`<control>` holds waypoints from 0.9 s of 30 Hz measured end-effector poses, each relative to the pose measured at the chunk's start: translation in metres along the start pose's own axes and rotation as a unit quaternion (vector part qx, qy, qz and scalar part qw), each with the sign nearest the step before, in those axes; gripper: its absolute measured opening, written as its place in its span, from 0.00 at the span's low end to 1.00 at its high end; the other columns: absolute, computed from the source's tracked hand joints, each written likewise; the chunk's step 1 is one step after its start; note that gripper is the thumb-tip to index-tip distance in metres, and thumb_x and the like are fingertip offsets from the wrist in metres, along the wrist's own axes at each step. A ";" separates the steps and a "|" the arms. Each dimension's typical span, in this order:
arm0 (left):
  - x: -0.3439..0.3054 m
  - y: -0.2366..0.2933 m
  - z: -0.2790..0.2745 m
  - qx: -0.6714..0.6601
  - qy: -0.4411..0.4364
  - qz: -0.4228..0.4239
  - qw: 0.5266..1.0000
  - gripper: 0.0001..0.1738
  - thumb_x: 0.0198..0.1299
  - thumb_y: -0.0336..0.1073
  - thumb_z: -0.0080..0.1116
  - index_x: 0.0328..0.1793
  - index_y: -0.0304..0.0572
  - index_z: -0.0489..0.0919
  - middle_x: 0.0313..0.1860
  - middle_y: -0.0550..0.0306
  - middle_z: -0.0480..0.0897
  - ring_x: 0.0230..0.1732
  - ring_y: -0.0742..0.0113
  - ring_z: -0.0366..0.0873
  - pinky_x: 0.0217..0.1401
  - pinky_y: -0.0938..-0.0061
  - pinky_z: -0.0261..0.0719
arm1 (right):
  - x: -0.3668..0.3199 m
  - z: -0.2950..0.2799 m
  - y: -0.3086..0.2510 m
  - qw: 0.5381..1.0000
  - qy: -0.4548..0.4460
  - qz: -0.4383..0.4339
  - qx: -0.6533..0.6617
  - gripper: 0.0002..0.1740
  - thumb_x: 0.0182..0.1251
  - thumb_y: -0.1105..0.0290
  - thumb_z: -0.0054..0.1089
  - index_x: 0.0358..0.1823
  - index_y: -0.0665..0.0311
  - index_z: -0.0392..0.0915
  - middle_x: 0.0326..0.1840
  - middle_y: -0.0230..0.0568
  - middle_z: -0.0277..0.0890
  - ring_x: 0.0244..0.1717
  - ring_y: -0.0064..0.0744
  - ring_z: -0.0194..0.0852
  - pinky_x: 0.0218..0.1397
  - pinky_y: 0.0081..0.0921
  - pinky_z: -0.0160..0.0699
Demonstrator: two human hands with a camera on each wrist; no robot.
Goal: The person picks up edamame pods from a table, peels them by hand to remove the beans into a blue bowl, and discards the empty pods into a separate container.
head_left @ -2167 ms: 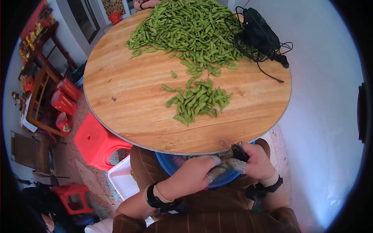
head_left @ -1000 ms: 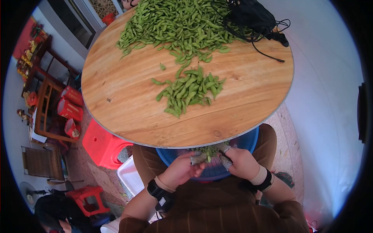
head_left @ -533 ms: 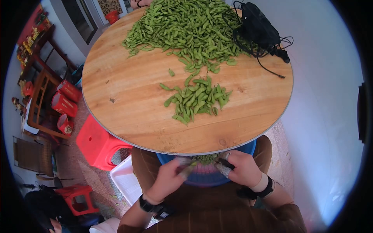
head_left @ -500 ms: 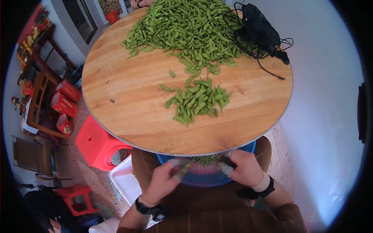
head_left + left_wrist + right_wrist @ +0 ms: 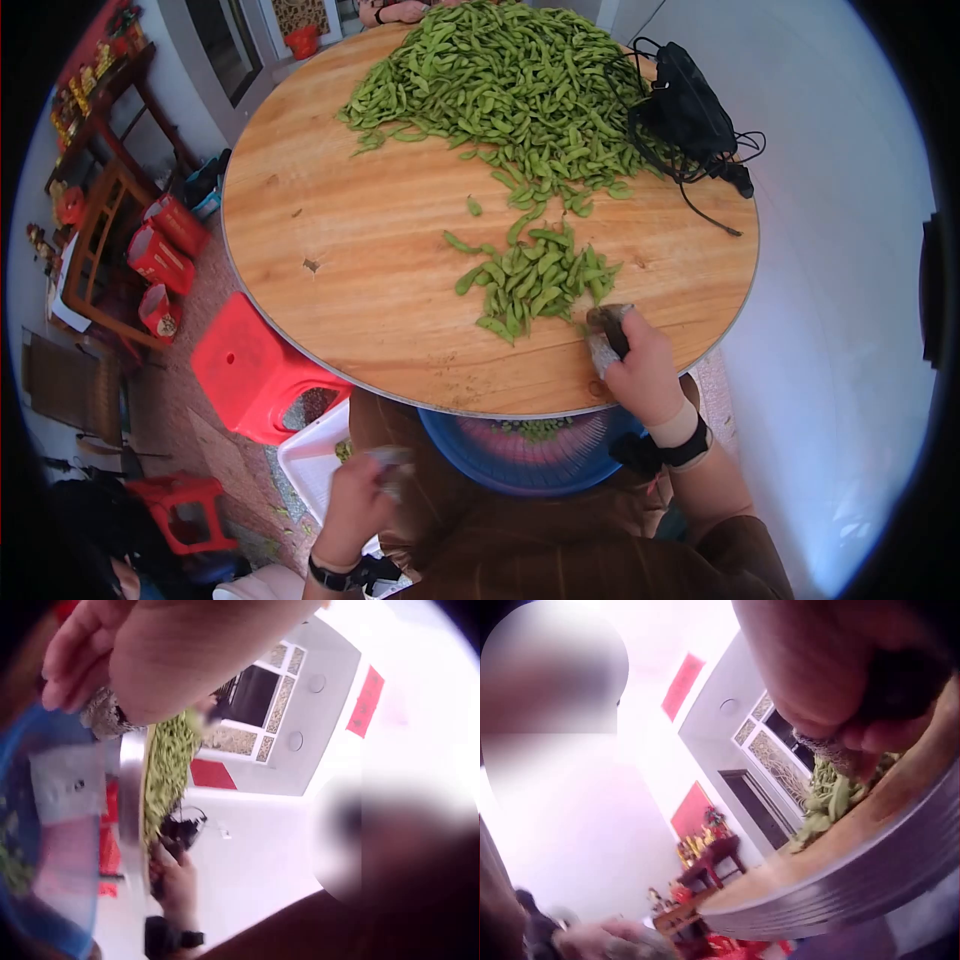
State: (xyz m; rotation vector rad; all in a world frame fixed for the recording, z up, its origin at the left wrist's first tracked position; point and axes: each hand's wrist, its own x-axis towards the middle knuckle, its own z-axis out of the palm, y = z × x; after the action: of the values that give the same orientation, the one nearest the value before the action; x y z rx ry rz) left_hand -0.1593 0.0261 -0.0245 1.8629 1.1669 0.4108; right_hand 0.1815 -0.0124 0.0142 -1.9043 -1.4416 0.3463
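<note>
My right hand (image 5: 645, 368) reaches over the table's near edge, fingertips at the near side of a small cluster of green bean pods (image 5: 535, 282). It grips a small black object (image 5: 611, 330) whose kind I cannot tell, and grey tape wraps its thumb and fingertip. My left hand (image 5: 360, 500), blurred, hangs low beside the white tray (image 5: 312, 455) with taped fingers; in the left wrist view its fingers (image 5: 71, 664) are loosely bent around nothing visible. A blue basin (image 5: 445, 455) between the knees contains shelled green beans (image 5: 540, 430); the tabletop hides its far side.
A large pile of pods (image 5: 510, 90) covers the far part of the round wooden table (image 5: 330, 330). Beside it at right lies a black bag with cables (image 5: 690, 110). A red stool (image 5: 250, 365) stands left, a wall (image 5: 830, 330) at right. Another person's hand (image 5: 405, 12) rests at the far edge.
My hands have parted from over the basin. The left has swung down and left to the tray, and the green pod seen in it is gone from view; the right has risen to the pods.
</note>
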 end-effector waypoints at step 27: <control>-0.025 -0.036 -0.017 0.103 0.071 -0.021 0.992 0.14 0.51 0.30 0.62 0.44 0.35 0.80 0.43 0.40 0.81 0.42 0.44 0.79 0.46 0.58 0.78 | 0.030 0.035 -0.018 0.996 0.064 -0.019 0.061 0.12 0.55 0.75 0.63 0.41 0.69 0.75 0.32 0.51 0.77 0.33 0.47 0.78 0.37 0.32 0.74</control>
State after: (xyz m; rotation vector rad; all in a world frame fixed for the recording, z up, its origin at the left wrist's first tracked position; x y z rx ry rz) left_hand -0.2033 0.0197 -0.0394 2.0084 1.3853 0.4172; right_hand 0.1577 0.0305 0.0075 -1.7665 -1.3396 0.2837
